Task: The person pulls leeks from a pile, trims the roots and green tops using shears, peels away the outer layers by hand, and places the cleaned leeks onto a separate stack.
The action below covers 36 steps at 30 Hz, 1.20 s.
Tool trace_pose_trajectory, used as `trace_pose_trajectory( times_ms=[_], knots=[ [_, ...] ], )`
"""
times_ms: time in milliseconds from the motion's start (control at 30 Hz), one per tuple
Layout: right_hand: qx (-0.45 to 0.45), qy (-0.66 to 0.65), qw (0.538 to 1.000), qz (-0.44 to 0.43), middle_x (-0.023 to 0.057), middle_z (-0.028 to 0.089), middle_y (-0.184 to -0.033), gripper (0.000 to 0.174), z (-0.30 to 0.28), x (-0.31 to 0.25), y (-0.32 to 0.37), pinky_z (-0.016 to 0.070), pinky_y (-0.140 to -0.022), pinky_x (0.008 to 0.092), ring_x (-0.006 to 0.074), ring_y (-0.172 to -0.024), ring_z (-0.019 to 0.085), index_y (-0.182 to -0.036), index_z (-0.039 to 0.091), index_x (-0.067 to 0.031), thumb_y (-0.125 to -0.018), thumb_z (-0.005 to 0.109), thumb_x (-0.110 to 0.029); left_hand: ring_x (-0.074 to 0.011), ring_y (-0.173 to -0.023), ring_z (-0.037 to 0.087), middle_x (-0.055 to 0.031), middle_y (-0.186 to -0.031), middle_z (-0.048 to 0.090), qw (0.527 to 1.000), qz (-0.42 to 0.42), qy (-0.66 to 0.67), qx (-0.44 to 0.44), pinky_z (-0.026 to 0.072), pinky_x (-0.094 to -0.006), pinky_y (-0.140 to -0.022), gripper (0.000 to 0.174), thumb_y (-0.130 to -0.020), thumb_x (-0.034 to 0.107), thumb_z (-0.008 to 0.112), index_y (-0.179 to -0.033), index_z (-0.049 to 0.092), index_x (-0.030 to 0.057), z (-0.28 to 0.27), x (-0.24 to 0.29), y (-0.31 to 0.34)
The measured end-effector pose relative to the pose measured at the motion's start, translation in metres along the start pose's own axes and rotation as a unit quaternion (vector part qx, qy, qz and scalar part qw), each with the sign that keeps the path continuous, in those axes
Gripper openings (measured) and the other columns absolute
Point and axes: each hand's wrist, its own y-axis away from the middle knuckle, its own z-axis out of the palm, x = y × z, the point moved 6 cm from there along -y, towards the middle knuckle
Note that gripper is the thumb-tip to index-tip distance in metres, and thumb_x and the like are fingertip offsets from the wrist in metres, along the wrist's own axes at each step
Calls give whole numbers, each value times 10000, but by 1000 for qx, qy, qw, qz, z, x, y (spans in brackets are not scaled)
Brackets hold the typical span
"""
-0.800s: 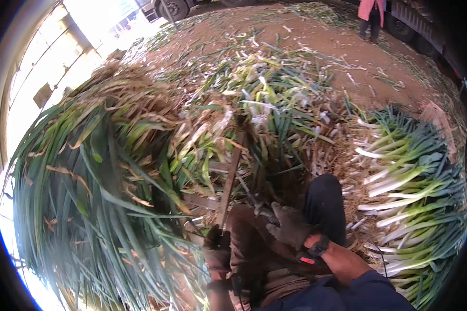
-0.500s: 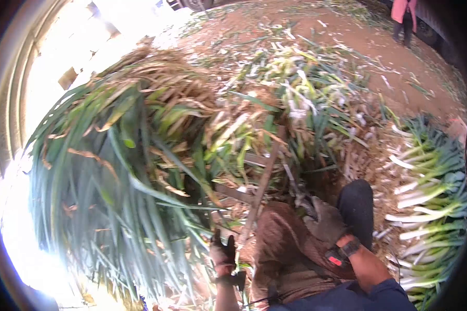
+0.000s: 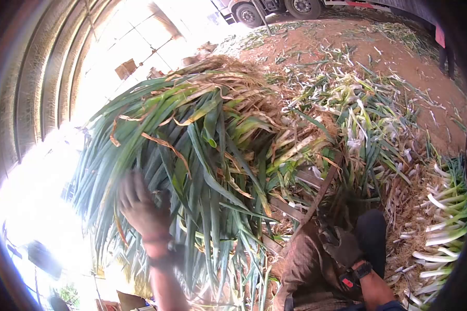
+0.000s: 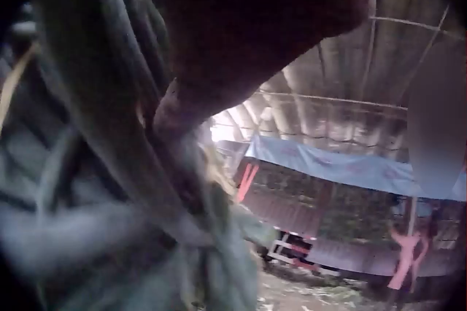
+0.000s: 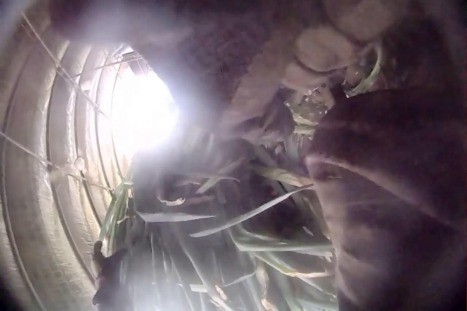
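Left hand point(image 3: 144, 210) has swung to the leaves point(image 3: 197, 171), fingers extended; I judge reaching, grasp needed next; right hand point(image 3: 343, 249), grip unclear.

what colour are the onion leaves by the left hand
Onion leaves: mostly bluish green, some dried brown, best seen in the head view.

left hand point(image 3: 144, 206): motion-blurred | truck point(image 3: 272, 6): cut off, top | stalk row point(image 3: 442, 228): clipped, right

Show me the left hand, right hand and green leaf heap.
Left hand point(image 3: 144, 210): head view, on its back.
Right hand point(image 3: 344, 250): head view, on its back.
Green leaf heap point(image 3: 192, 168): head view, drooping leaves.
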Motion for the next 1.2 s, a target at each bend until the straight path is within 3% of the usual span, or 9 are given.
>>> trace_pose_trajectory(
  times_ms=[133,267,367,467,567,600,767,1033,1200],
  knots=[
    [-11,-72,997,13,283,630,-1210,729,-10,-6,8,479,-964,481,439,-1126,604,-1353,519,3,-776,758,-374,-372,-1426,345,-196,-1517,397,989,-47,-118,-78,330,-473,-1155,1196,-531,343,944,-1519,326,72,41,-77,-52],
    [35,18,999,20,281,636,-1196,751,-10,23,12,480,-967,484,440,-1122,604,-1340,524,8,-763,764,-411,-390,-1411,368,-214,-1542,365,972,-93,18,-216,387,-403,-1121,1375,-459,396,972,-1548,213,37,76,-95,-65],
    [47,31,998,24,285,634,-1192,765,-17,25,18,480,-969,483,442,-1126,599,-1331,524,21,-759,764,-427,-394,-1130,617,-194,-1217,643,942,-191,54,-271,525,-434,-914,756,-609,469,889,-1183,653,39,66,-86,-60],
    [15,13,999,30,295,625,-1201,781,-27,11,19,472,-979,484,446,-1143,588,-1338,517,29,-759,763,-434,-350,-917,703,-152,-977,725,928,-149,60,-336,560,-441,-802,587,-655,480,853,-1064,717,81,102,-113,-53],
    [14,39,999,8,301,623,-1202,803,-22,9,20,465,-988,488,447,-1149,585,-1361,501,21,-759,760,-444,-301,-905,713,-127,-972,738,924,-109,-25,-366,561,-427,-792,500,-702,477,810,-1032,745,107,88,-91,-55],
    [5,48,999,15,300,623,-1202,813,-21,8,20,463,-991,489,447,-1150,584,-1370,495,16,-758,759,-448,-295,-917,712,-126,-1001,741,915,-136,98,-367,556,-416,-808,460,-760,477,747,-1041,752,112,85,-92,-47],
    [1,24,1000,10,310,614,-1211,870,-24,-1,26,455,-1004,493,453,-1163,574,-1421,446,6,-758,747,-469,-309,-954,712,-156,-975,747,961,-13,75,-267,542,-393,-874,568,-637,498,845,-983,752,58,110,-98,-25],
    [12,39,999,-8,316,618,-1190,905,-12,25,23,457,-991,500,464,-1155,575,-1470,382,-24,-765,751,-456,-375,-764,708,-199,-812,716,953,-132,133,-238,561,-448,-659,419,-745,454,755,-881,731,58,16,-13,53],
    [6,31,999,-12,299,650,-1117,859,-23,15,25,460,-966,505,467,-1085,605,-1441,409,-19,-771,741,-442,-380,-703,690,-162,-710,682,947,-105,130,-275,547,-480,-623,376,-743,420,771,-793,667,62,11,24,114]
  ],
)
